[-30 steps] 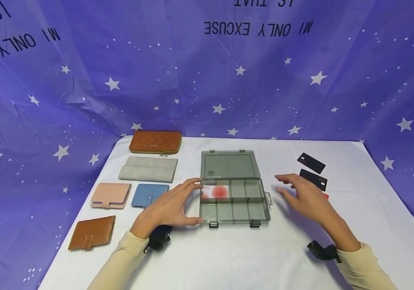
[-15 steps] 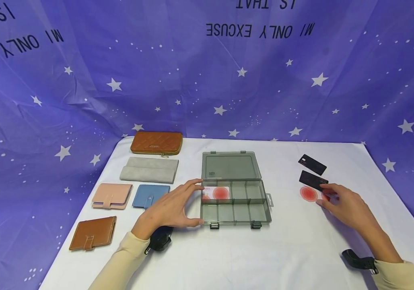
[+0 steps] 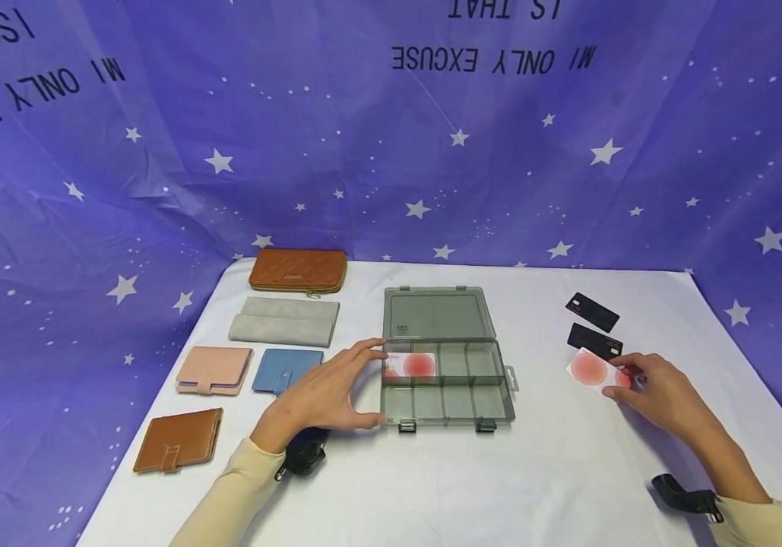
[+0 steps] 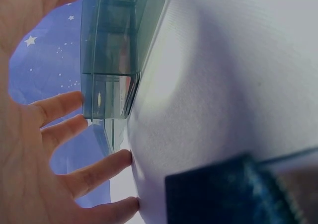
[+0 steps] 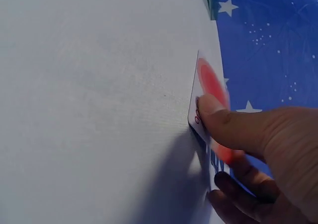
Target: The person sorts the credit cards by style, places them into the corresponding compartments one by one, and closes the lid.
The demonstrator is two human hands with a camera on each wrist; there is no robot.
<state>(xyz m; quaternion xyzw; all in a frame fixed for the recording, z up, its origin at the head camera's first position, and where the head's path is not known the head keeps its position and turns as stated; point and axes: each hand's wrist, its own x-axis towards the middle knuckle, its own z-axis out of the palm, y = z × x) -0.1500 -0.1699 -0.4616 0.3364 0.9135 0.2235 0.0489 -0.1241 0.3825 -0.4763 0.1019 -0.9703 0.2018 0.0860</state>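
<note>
My right hand (image 3: 660,389) pinches a white card with red circles (image 3: 590,371) between thumb and fingers. In the right wrist view the card (image 5: 212,82) is tilted up at one edge, with the thumb across its face. At the left side of a clear grey divided plastic box (image 3: 459,403), my left hand (image 3: 322,391) lies with spread fingers, thumb near the front corner and fingertips at the side wall. The box lid (image 3: 437,313) is folded back on the table. A similar red-and-white card (image 3: 419,365) lies in the box's back left compartments.
Two black cards (image 3: 592,311) lie just behind the right hand. To the left are a brown zip wallet (image 3: 298,270), a grey wallet (image 3: 284,320), a pink wallet (image 3: 214,368), a blue wallet (image 3: 284,370) and a brown snap wallet (image 3: 178,439). Something dark (image 3: 310,441) lies under the left wrist.
My right hand has moved right from beside the box to the cards and now pinches the red-and-white one, its edge raised. The left hand has stayed at the box.
</note>
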